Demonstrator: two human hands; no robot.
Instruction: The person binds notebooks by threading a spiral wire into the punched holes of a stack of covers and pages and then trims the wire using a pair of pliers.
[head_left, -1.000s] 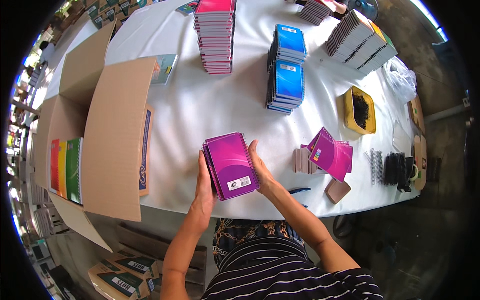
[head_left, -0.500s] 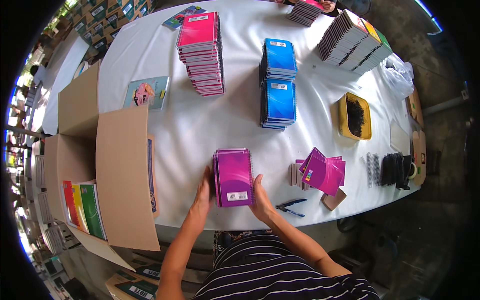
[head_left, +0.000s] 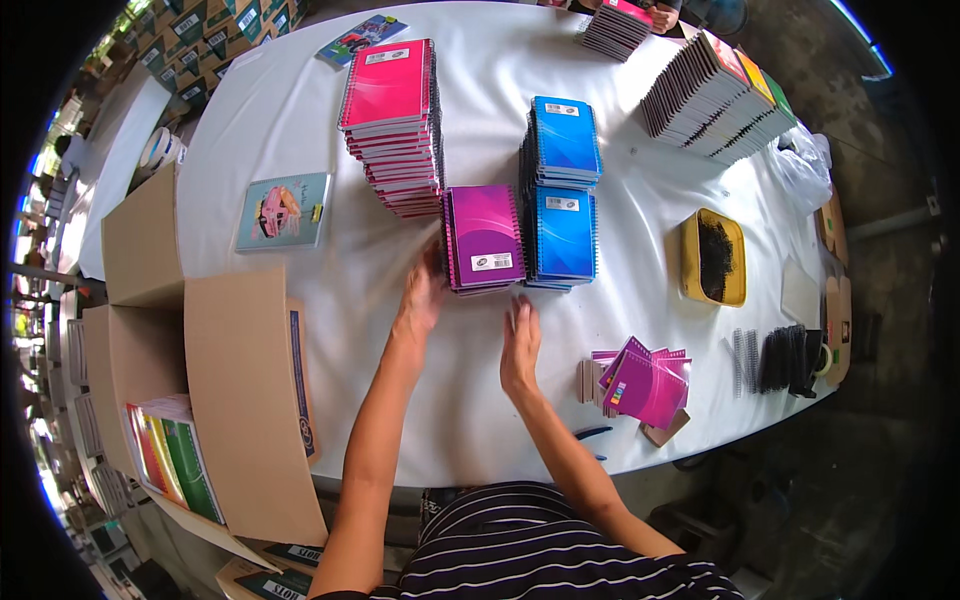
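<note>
A stack of purple spiral notebooks stands in the middle of the white-covered table, label side up. On its right, close beside it, are two stacks of blue spiral notebooks. Behind it to the left rises a tall stack of pink spiral notebooks. My left hand is at the purple stack's left near side, fingers stretched out; whether it touches is unclear. Just in front of the stack's near right corner, my right hand is apart from it, fingers extended and holding nothing.
An open cardboard box holding notebooks stands at left. Loose purple covers lie at right, with blue-handled pliers partly behind my forearm. Farther right are a yellow tub and black spiral coils. Another person's hand shows at the far edge.
The purple notebook stack has moved away from me, from the near table edge to beside the blue stacks. Both hands reached forward with it, and my right hand has come off it.
</note>
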